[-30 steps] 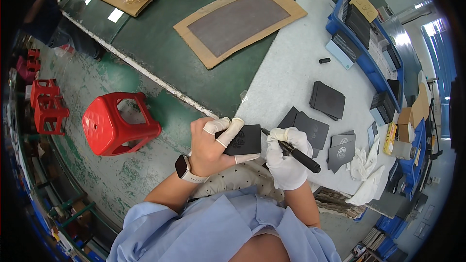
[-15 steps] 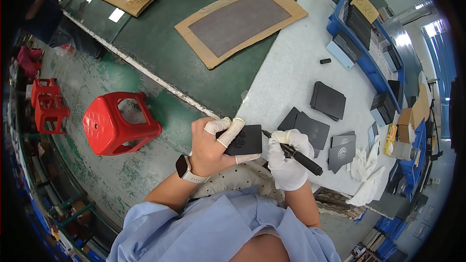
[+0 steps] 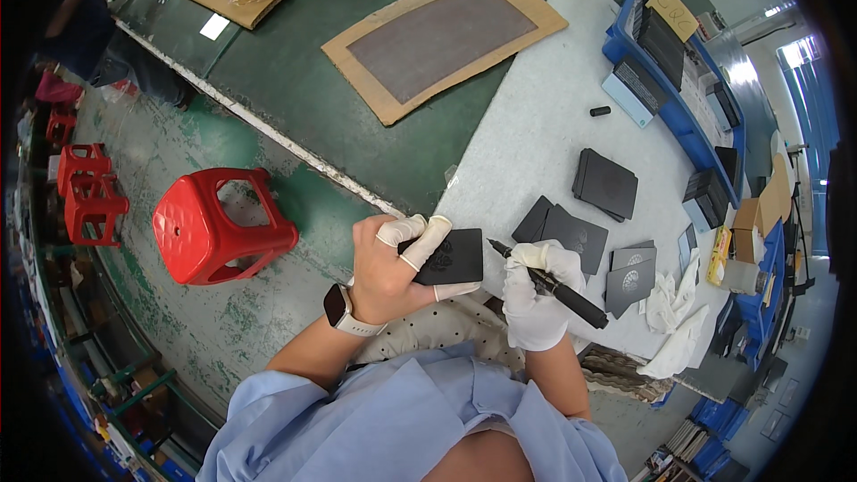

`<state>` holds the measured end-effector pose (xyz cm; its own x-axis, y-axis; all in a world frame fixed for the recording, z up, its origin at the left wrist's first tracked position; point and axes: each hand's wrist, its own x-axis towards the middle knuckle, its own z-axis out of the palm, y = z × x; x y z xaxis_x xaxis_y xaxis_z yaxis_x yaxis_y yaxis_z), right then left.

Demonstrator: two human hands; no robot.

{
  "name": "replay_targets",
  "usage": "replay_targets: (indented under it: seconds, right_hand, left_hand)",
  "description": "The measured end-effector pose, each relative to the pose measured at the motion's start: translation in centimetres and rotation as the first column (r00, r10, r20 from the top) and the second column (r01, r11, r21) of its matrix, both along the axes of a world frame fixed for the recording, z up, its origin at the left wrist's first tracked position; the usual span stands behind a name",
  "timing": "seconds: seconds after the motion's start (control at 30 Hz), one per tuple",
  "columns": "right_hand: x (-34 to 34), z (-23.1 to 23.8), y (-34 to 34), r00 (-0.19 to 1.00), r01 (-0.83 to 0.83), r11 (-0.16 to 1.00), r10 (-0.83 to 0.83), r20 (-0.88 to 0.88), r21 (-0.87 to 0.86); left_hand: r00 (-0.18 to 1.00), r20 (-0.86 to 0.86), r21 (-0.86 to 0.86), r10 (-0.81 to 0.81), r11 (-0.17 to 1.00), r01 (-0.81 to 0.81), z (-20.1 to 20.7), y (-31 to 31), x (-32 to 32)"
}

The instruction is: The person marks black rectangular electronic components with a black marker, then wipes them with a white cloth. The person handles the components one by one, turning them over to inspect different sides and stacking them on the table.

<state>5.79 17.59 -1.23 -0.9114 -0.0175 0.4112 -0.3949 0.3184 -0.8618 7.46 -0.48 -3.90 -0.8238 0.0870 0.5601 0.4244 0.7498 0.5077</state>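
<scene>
My left hand (image 3: 390,259), with white finger cots on some fingers, grips a flat black square card (image 3: 457,256) by its left side. An embossed round emblem shows on the card's face. In my white-gloved right hand (image 3: 538,290) is a black marker pen (image 3: 574,300), uncapped, its tip pointing left toward the card and a little apart from its right edge. Beyond the right hand lie overlapping black cards (image 3: 574,236) on the white cloth. A neat stack of black cards (image 3: 605,184) sits farther off, and grey emblem cards (image 3: 630,283) lie to the right.
A small black cap (image 3: 599,111) lies on the white cloth (image 3: 527,116). Blue trays (image 3: 678,112) with boxes line the right side. Crumpled white gloves (image 3: 676,312) rest near the right edge. A framed cardboard sheet (image 3: 446,40) is at the back; a red stool (image 3: 214,228) stands left.
My right hand with the marker pen has moved slightly right, away from the card's edge, opening a gap. My left hand and the card have stayed nearly still.
</scene>
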Motion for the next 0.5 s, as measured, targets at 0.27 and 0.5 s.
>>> replay_targets:
  seconds: [0.27,0.5]
  right_hand:
    - [-0.26,0.26,-0.17,1.000,-0.014,0.993,0.016,-0.017,0.115]
    - [-0.44,0.68,-0.23,0.998,-0.055,0.991,0.054,0.007,0.118]
  left_hand:
    - [0.999,-0.032,-0.006,0.002,1.000,-0.002,-0.16,0.03,-0.09]
    - [1.000,-0.022,-0.012,0.001,1.000,-0.001,0.00,-0.02,-0.09]
